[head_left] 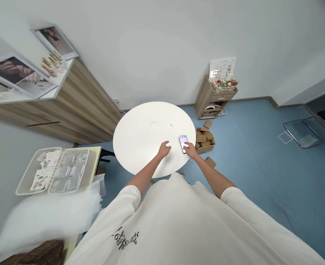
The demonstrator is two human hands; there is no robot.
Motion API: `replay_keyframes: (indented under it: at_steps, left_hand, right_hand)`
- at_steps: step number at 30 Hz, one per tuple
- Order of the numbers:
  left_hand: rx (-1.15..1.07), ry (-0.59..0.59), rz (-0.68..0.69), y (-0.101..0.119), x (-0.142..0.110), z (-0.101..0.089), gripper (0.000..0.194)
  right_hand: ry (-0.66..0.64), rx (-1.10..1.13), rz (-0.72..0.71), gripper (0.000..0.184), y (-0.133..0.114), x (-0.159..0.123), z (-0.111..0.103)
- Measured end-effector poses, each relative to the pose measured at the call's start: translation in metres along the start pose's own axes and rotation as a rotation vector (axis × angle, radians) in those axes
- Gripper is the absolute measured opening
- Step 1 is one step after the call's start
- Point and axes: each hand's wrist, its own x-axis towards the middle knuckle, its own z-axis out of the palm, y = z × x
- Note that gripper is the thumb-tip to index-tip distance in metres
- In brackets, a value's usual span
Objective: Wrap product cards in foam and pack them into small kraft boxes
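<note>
A round white table [140, 147] stands in front of me. Near its right edge lies a smartphone [182, 140] with its screen lit. The fingers of my right hand [190, 150] are apart and rest over the lower part of the screen; the phone seems to lie flat, not gripped. My left hand [164, 149] hovers over the tabletop to the left of the phone, thumb and forefinger apart, with nothing in it. Farther back on the table is a thin dark mark or sliver [171, 125], too small to name.
Right of the table, a box of small brown cartons [205, 147] sits on the blue floor, near a small wooden cabinet [202, 97]. A clear plastic case [52, 191] lies open at left. A tall wooden cabinet [88, 99] stands behind it. A metal-framed chair [303, 138] is far right.
</note>
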Motion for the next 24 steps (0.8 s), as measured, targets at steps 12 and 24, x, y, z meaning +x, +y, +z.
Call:
replay_keyframes:
  at_steps: [12,24]
  left_hand:
    - [-0.129,0.025,-0.052,-0.091,-0.037,-0.126,0.052]
    - [-0.233,0.235,-0.008,-0.126,-0.060,-0.179,0.044]
  right_hand:
    - [-0.090,-0.056,-0.025,0.045,-0.068,-0.036,0.139]
    - [-0.290,-0.167,-0.168,0.044,-0.136,-0.031,0.184]
